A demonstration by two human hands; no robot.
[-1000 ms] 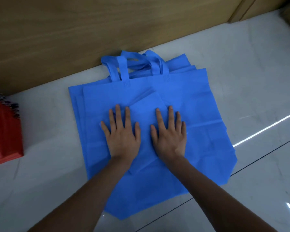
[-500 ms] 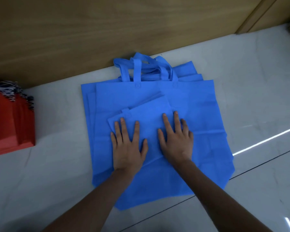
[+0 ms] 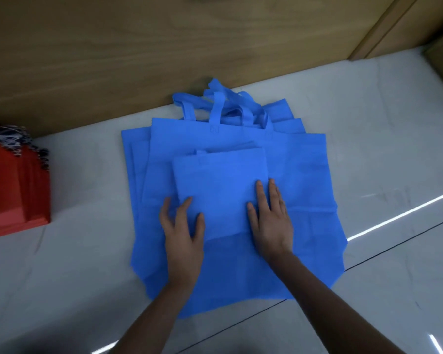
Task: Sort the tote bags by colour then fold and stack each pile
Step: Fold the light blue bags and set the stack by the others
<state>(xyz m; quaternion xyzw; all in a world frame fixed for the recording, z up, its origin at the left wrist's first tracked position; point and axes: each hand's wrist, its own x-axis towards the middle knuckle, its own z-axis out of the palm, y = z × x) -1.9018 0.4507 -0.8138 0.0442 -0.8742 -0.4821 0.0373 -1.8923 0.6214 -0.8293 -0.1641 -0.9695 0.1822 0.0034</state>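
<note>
A folded blue tote bag (image 3: 220, 185) lies on top of a pile of unfolded blue tote bags (image 3: 304, 180) spread on the floor, their handles (image 3: 216, 106) against the wooden wall. My left hand (image 3: 183, 228) rests on the folded bag's lower left corner, fingers straight and slightly spread over its edge. My right hand (image 3: 270, 215) lies flat on the folded bag's right edge. A stack of red tote bags (image 3: 13, 190) sits at the far left.
The bags lie on a pale glossy tiled floor (image 3: 384, 162) with a dark grout line at the lower right. A wooden panel wall (image 3: 138, 47) runs along the back. A wooden corner post (image 3: 384, 24) stands at the top right.
The folded blue bag has turned square to the pile and slid a little. My hands have moved apart to its left and right edges.
</note>
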